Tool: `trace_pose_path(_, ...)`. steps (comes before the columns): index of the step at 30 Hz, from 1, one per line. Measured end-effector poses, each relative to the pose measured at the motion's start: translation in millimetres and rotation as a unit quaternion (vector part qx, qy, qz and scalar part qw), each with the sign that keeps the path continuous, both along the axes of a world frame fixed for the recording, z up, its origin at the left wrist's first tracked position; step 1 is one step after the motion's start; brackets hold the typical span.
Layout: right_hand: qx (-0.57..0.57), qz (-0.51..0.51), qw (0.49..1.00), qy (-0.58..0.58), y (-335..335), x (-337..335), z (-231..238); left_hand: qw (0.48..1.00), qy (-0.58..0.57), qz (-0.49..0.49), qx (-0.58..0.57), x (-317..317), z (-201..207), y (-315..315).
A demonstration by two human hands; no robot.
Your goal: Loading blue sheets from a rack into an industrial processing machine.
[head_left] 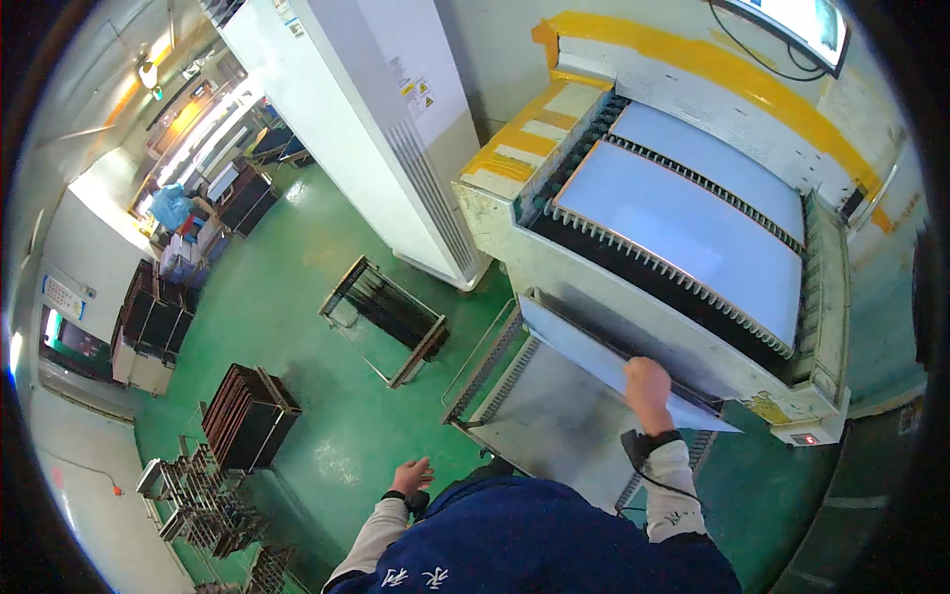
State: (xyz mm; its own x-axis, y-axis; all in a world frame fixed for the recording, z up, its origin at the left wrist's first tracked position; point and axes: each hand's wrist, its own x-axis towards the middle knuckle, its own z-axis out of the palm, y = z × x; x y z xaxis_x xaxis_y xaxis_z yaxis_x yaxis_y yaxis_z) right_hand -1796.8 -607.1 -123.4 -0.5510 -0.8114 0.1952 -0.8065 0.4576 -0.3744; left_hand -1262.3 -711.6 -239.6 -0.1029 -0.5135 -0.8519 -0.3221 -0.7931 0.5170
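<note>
My right hand [648,393] is closed on the upper edge of a thin pale panel [579,348], which stands tilted over a low slotted rack cart [549,411]. The hand covers part of that edge. My left hand [413,477] hangs beside the cart, fingers loosely apart, holding nothing. Just beyond the cart is a roller conveyor machine [614,272]. On its rollers lie a pale rectangular board [683,233] with copper-coloured edges and, behind it, a second pale board [712,158].
A tall white cabinet [371,129] stands left of the machine. On the green floor are a wire-frame rack [386,322], a rack of dark boards [249,416] and stacked metal racks [208,500]. Far left, a person in blue [173,206] is near benches. A screen [792,28] hangs upper right.
</note>
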Motion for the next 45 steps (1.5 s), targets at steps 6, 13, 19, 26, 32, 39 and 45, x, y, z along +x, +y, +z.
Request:
trace_pose_path(6, -0.173, -0.083, 0.974, -0.118, 37.7, -18.2, 105.5, 1.0, -0.003, -0.017, 0.003, -9.2, -3.9, -9.4)
trace_pose_path(13, -0.487, -0.188, 0.685, -0.508, 66.6, -32.2, 102.8, 0.999, 0.004, -0.032, -0.008, -23.5, 6.3, -14.2)
trace_pose_path(19, -0.389, -0.117, 0.708, -0.578, 62.2, 4.0, 69.6, 1.0, 0.017, -0.013, 0.007, -9.7, -2.4, -13.5)
trace_pose_path(26, -0.491, -0.165, 0.46, -0.721, 64.6, 20.0, 58.4, 0.999, -0.004, -0.031, 0.01, -19.2, 5.5, -18.9)
trace_pose_path(32, -0.459, -0.174, 0.478, -0.728, 56.6, 19.6, 68.0, 0.999, 0.007, -0.05, 0.006, -13.4, -1.4, -21.5)
trace_pose_path(39, -0.462, -0.15, 0.499, -0.718, 44.8, 6.9, 66.9, 0.999, 0.006, -0.04, 0.008, -11.1, -4.3, -20.0)
trace_pose_path(45, -0.487, -0.146, 0.481, -0.714, 33.4, 0.1, 67.1, 1.0, 0.016, -0.02, 0.01, -11.7, -0.3, -17.1)
